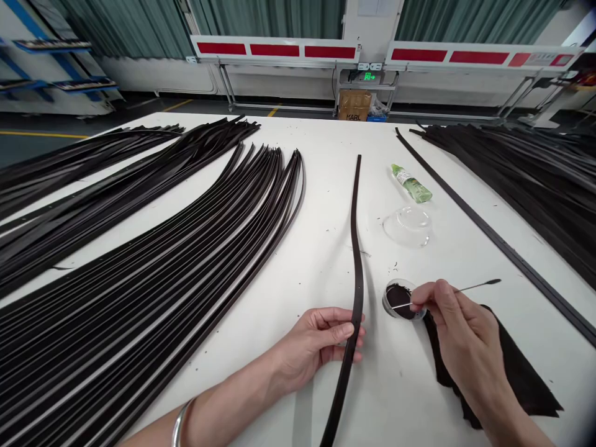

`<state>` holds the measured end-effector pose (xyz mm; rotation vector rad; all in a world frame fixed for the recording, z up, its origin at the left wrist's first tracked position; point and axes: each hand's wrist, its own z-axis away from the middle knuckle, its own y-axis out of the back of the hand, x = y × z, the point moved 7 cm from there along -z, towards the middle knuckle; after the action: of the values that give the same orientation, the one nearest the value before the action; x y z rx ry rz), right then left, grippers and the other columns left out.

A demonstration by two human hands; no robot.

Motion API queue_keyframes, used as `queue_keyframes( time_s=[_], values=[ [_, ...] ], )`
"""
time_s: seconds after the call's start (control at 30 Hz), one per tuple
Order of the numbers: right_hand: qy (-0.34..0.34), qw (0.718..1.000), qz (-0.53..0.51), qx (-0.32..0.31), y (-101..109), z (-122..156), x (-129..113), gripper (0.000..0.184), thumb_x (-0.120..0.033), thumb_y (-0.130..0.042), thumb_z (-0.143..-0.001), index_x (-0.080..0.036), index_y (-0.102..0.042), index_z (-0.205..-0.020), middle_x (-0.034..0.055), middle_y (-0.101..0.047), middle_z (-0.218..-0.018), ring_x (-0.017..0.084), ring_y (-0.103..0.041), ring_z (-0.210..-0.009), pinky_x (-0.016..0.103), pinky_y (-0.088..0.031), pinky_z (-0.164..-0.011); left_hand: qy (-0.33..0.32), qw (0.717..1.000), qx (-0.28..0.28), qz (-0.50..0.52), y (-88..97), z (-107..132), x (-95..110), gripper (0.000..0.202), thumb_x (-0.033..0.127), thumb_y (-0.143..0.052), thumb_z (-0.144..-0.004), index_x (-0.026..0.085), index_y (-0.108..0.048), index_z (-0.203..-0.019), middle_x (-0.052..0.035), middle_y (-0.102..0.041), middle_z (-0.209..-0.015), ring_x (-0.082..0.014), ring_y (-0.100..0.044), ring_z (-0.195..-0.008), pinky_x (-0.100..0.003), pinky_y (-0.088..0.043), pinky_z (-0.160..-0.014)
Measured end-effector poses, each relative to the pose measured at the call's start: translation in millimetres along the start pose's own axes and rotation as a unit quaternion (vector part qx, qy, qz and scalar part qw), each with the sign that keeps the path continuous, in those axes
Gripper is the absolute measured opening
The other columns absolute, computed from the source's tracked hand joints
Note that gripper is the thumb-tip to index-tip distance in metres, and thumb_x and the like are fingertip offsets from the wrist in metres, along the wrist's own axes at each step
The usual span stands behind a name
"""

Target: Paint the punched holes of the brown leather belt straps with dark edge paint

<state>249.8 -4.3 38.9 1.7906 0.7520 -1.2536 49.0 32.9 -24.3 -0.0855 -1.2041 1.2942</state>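
Note:
A long dark strap (357, 261), looking like leather, runs up the middle of the table. My left hand (321, 341) grips it between thumb and fingers, its lower part lifted off the surface. In my right hand (460, 338) is a thin metal stick (475, 287) with a dark, swollen far end. Its other tip reaches into a small clear cup (387, 304) of dark paste or liquid (400, 300). A piece of black cloth or leather (516, 372) lies partly beneath my right hand and wrist.
Many dark straps (186, 267) lie fanned out on the white table (321, 205) to the left, with more straps (526, 180) at the right. Beyond the cup are a clear plastic lid (408, 226) and a green tube-like packet (412, 184). A single strap (493, 233) stretches along the right.

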Motion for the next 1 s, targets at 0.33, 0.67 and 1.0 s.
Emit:
queue_keyframes(
  time_s=[0.33,0.67,1.0],
  values=[
    [0.29,0.951,0.03,-0.105,-34.0,28.8,-46.7,0.023,-0.003,-0.041,-0.094,-0.017,-0.059,-0.09,0.004,-0.063,-0.083,0.016,-0.059,-0.081,0.033,-0.047,-0.074,-0.004,1.0,-0.017,0.02,-1.0,-1.5,-3.0,0.026,0.023,-0.078,-0.078,0.01,-0.073,-0.1,-0.0089,-0.069,-0.092,-0.0136,-0.064,-0.079,-0.03,-0.059,-0.075],
    [0.362,0.918,0.051,-0.155,-46.7,35.9,-52.4,0.025,0.006,-0.044,-0.089,-0.012,-0.057,-0.099,0.0061,-0.064,-0.085,0.016,-0.057,-0.085,0.036,-0.048,-0.075,-0.01,0.999,-0.032,0.025,-1.1,-3.1,-3.1,0.023,0.022,-0.076,-0.079,0.011,-0.074,-0.1,-0.009,-0.069,-0.09,-0.0135,-0.065,-0.079,-0.029,-0.058,-0.072],
    [0.382,0.909,0.055,-0.161,-50.9,39.3,-61.9,0.027,0.008,-0.044,-0.088,-0.012,-0.056,-0.101,0.0059,-0.064,-0.084,0.015,-0.056,-0.084,0.034,-0.047,-0.074,-0.019,0.999,-0.039,0.025,-2.5,-2.6,-2.8,0.024,0.02,-0.075,-0.08,0.011,-0.073,-0.102,-0.0095,-0.069,-0.092,-0.014,-0.064,-0.08,-0.029,-0.058,-0.073]
  ],
)
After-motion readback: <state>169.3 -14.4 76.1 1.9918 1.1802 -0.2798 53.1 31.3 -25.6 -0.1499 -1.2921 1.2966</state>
